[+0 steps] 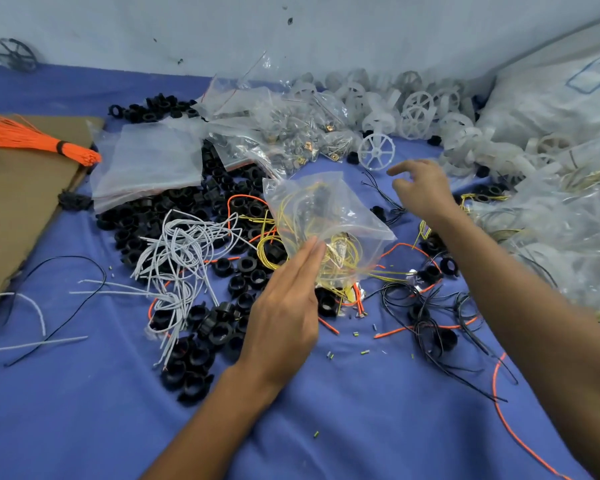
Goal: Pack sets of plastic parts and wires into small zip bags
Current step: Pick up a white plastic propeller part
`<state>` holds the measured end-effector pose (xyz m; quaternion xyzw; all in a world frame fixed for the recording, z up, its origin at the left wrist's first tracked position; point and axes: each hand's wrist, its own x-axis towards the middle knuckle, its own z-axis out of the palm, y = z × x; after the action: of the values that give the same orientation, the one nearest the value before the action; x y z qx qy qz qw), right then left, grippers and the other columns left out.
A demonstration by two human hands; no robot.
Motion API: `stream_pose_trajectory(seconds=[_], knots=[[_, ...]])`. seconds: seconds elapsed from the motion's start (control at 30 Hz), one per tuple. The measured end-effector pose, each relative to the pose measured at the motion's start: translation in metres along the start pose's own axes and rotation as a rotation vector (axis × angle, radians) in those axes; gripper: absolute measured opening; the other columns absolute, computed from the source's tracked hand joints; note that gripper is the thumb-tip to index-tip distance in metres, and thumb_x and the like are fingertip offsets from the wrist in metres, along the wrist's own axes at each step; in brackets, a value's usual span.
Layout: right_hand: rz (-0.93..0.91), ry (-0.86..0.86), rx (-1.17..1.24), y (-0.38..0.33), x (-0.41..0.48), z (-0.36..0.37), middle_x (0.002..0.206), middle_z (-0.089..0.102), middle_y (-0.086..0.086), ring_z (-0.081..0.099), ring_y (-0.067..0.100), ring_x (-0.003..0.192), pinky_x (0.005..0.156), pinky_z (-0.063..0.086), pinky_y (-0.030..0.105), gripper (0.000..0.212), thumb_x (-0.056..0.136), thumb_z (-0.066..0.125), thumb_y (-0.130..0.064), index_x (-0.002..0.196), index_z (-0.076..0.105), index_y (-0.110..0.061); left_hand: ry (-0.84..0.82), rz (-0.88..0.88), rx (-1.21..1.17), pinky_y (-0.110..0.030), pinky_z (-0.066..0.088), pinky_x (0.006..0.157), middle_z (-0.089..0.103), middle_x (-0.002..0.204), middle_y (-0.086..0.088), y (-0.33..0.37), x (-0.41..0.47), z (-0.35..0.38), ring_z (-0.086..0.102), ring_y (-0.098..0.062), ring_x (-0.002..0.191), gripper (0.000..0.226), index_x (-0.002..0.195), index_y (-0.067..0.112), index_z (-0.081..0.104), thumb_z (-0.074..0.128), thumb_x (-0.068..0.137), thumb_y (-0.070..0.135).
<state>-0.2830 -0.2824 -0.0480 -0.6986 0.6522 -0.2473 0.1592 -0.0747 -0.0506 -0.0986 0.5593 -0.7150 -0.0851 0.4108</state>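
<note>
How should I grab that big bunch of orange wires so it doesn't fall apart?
Probably at the black band, fingers wrapping round from above. The orange wire bundle is tied tight there and lies flat on the cardboard; farther along, its strands fan out loose.

The cloth (pixel 326 427) is blue all over. At 9 o'clock is brown card (pixel 21 209), and on it a bright orange bundle (pixel 32 136) with a black band. Black rings (pixel 187 362) and white wires (pixel 177 244) are at 8 to 10 o'clock. The clear bag (pixel 329 209) in the middle shows yellow wires (pixel 343 249). White wheels (pixel 376 151) are at 1 o'clock. Black wires (pixel 426 317) and an orange wire (pixel 499 393) are at 4 o'clock. The wall (pixel 326 29) is pale grey-blue.
</note>
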Motion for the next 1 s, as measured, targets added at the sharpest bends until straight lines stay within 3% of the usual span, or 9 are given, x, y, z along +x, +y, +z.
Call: stream_pose_trajectory(seconds=[0.07,0.13,0.23,0.33,0.47,0.67,0.8,0.9,1.0], knots=[[0.089,-0.082,0.042,0.001,0.03,0.007,0.08,0.053,0.008,0.043,0.022,0.064,0.06,0.037,0.026,0.039,0.09,0.045,-0.008,0.121,0.067,-0.018,0.01,0.009,-0.005,-0.034,0.033,0.116,0.037,0.157,-0.002,-0.003,-0.001,0.001,0.033,-0.013,0.145,0.061,0.15,0.008,0.039,0.047,0.091,-0.006],[0.171,-0.127,0.207,0.002,0.048,0.012,0.084,0.054,0.005,0.039,0.012,0.057,0.052,0.034,0.023,0.043,0.091,0.041,-0.004,0.124,0.066,-0.016,0.021,0.018,-0.007,-0.033,0.033,0.115,0.037,0.157,-0.001,-0.005,-0.002,0.001,0.033,-0.013,0.145,0.063,0.15,0.009,0.038,0.048,0.09,-0.006],[0.216,-0.244,0.27,0.001,0.064,0.021,0.116,0.056,0.004,0.051,0.013,0.084,0.068,0.04,0.024,0.037,0.097,0.044,-0.01,0.129,0.063,-0.017,0.026,0.026,0.001,-0.032,0.033,0.115,0.038,0.156,-0.001,-0.003,-0.001,0.002,0.035,-0.013,0.144,0.064,0.149,0.007,0.039,0.05,0.088,-0.006],[0.242,-0.231,0.327,-0.003,0.071,0.025,0.109,0.058,0.003,0.051,0.013,0.08,0.065,0.043,0.023,0.033,0.1,0.046,-0.015,0.128,0.063,-0.015,0.017,0.026,0.003,-0.032,0.034,0.114,0.04,0.155,-0.002,0.0,0.0,0.001,0.037,-0.014,0.143,0.064,0.148,0.006,0.041,0.051,0.087,-0.007],[0.195,-0.097,0.442,-0.015,0.049,0.006,0.111,0.056,0.001,0.049,0.016,0.103,0.092,0.044,0.031,0.034,0.101,0.044,-0.01,0.129,0.062,-0.009,0.005,0.018,-0.007,-0.035,0.036,0.113,0.041,0.154,-0.004,0.0,0.001,-0.002,0.038,-0.017,0.142,0.063,0.148,0.005,0.042,0.051,0.086,-0.008],[0.07,-0.12,0.93,-0.024,-0.058,-0.06,0.106,0.072,0.002,0.058,0.016,0.083,0.07,0.05,0.022,0.027,0.096,0.046,-0.004,0.099,0.072,-0.01,0.006,0.003,-0.016,-0.036,0.034,0.114,0.04,0.155,-0.006,0.003,0.002,-0.005,0.035,-0.017,0.143,0.064,0.148,0.004,0.04,0.05,0.087,-0.008],[-0.006,-0.442,1.333,-0.022,-0.14,-0.092,0.085,0.071,0.0,0.066,0.015,0.074,0.068,0.055,0.022,0.013,0.072,0.065,-0.024,0.076,0.075,-0.017,0.006,0.005,-0.009,-0.035,0.033,0.115,0.04,0.154,-0.007,0.004,0.002,-0.004,0.035,-0.017,0.144,0.064,0.149,0.004,0.04,0.049,0.086,-0.01],[-0.001,-0.602,1.312,-0.022,-0.179,-0.076,0.086,0.066,0.005,0.063,0.02,0.07,0.064,0.052,0.03,0.018,0.06,0.078,-0.027,0.071,0.074,-0.013,0.002,0.007,-0.008,-0.036,0.032,0.115,0.041,0.154,-0.008,0.005,0.002,-0.005,0.035,-0.018,0.144,0.064,0.148,0.002,0.041,0.049,0.086,-0.013],[0.059,-0.584,1.231,-0.037,-0.196,-0.037,0.086,0.069,0.009,0.064,0.022,0.072,0.059,0.051,0.027,0.016,0.068,0.067,-0.014,0.079,0.077,-0.009,-0.004,0.015,-0.014,-0.035,0.03,0.117,0.039,0.155,-0.008,0.006,0.002,-0.006,0.034,-0.018,0.145,0.067,0.148,0.002,0.038,0.045,0.083,-0.013]])
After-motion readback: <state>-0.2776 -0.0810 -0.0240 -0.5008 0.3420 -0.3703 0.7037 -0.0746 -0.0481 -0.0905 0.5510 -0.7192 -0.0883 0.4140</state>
